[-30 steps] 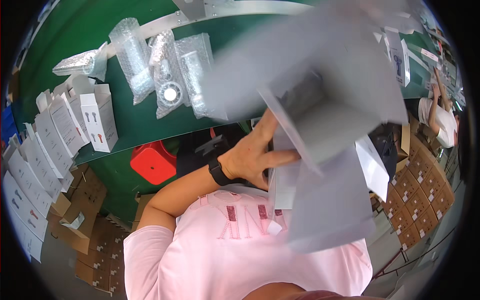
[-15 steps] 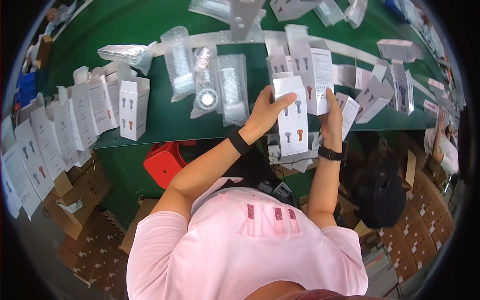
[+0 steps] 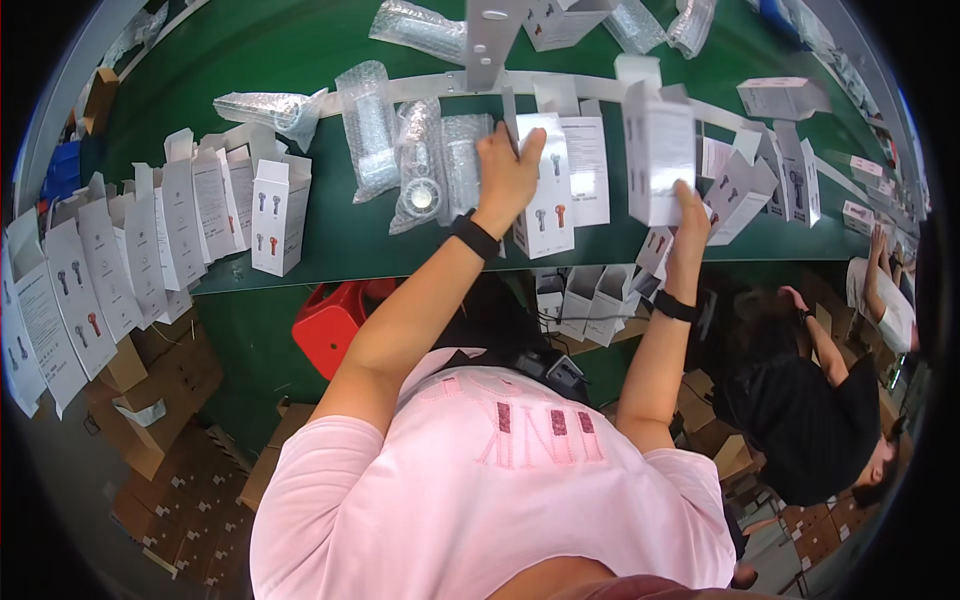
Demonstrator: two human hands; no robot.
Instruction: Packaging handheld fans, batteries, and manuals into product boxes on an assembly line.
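Note:
My left hand [image 3: 510,178] grips a white carton [image 3: 546,205] by its left side and upper edge. The carton stands upright at the table's front edge, its printed face with small device pictures toward me. Another upright carton [image 3: 590,165], showing a text panel, is just behind it to the right. My right hand [image 3: 688,225] is closed on the lower right edge of a second white carton [image 3: 660,155], its top flap raised; that carton is slightly blurred. Left of my left hand lie bubble-wrapped items [image 3: 420,170].
A row of open white cartons [image 3: 145,240] lines the left edge, ending in a lone carton [image 3: 275,215]. More cartons [image 3: 740,200] stand at right. A metal post [image 3: 490,45] rises at the back. A red stool [image 3: 335,325] is below. Co-workers [image 3: 810,410] are at right.
My hands have moved apart. The left has lowered its carton onto the table, up and left from before; the right has carried its carton rightward. A co-worker at right has leaned into view.

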